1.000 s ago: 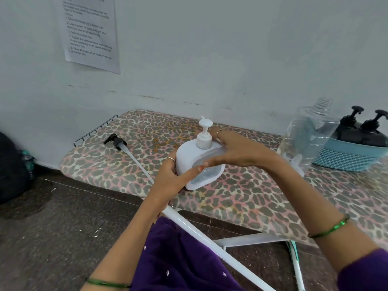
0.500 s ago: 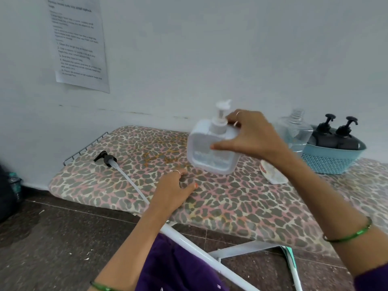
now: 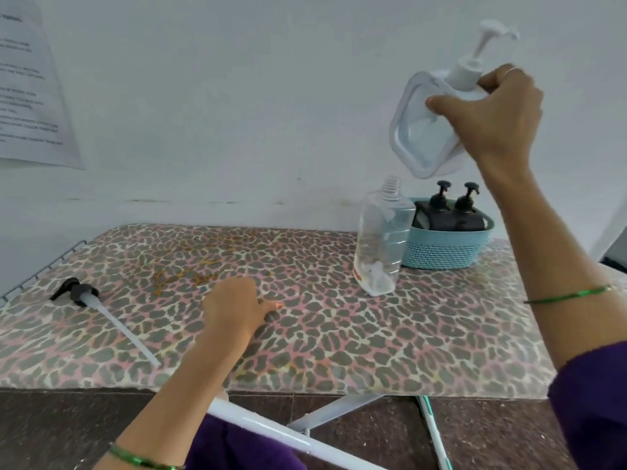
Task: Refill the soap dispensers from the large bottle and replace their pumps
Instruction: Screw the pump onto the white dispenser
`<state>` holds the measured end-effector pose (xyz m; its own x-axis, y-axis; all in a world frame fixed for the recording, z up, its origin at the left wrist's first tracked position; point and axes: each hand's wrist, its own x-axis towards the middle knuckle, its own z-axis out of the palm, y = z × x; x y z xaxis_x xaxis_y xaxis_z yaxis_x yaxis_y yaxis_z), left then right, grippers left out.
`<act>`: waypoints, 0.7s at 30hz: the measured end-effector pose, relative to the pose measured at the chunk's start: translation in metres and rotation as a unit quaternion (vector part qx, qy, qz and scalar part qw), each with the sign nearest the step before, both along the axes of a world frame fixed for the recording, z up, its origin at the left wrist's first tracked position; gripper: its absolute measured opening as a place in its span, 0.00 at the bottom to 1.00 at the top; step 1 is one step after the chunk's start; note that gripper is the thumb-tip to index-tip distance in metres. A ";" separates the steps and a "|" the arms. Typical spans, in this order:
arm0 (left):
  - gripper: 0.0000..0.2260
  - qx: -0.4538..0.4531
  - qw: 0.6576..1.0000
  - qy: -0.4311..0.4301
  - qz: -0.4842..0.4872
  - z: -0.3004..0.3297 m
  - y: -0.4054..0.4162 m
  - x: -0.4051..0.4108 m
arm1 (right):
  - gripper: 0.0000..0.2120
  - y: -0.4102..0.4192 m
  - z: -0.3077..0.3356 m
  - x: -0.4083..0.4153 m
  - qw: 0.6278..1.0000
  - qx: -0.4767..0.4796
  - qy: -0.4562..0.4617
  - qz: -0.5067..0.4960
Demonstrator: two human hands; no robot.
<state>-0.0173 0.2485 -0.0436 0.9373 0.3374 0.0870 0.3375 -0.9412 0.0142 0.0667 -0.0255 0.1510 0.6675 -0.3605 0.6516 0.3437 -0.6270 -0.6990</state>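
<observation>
My right hand (image 3: pixel 495 110) grips a white square soap dispenser (image 3: pixel 424 130) with its white pump on, high in the air and tilted, above the blue basket (image 3: pixel 441 252). Two black dispensers (image 3: pixel 453 212) with pumps stand in that basket. The large clear bottle (image 3: pixel 383 239), uncapped, stands just left of the basket. A loose black pump with a long white tube (image 3: pixel 84 296) lies at the board's left end. My left hand (image 3: pixel 234 307) rests on the leopard-print board (image 3: pixel 339 334), fingers loosely curled, holding nothing.
A white wall runs behind the board, with a printed sheet (image 3: pixel 30 96) taped at the left. A wire rack edge (image 3: pixel 37 266) sticks out at the board's left end. White board legs (image 3: pixel 271 432) cross the dark floor below.
My right hand has lifted the white dispenser from the board up and to the right, over the basket. My left hand let go of it and came down onto the board.
</observation>
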 end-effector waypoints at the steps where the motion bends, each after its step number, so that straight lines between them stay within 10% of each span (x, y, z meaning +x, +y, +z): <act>1: 0.24 0.004 1.000 0.016 -0.002 0.001 -0.004 0.004 | 0.27 -0.005 -0.005 0.010 1.000 -0.001 0.017 -0.015; 21: 0.20 0.026 0.999 0.040 -0.009 -0.006 -0.007 0.014 | 0.28 0.009 -0.104 0.106 0.960 -0.172 0.196 -0.099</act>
<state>-0.0029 0.2418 -0.0500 0.9481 0.3168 0.0288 0.3180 -0.9462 -0.0608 0.1727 -0.0164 0.0472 0.8265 -0.3138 0.4674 -0.0537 -0.8704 -0.4895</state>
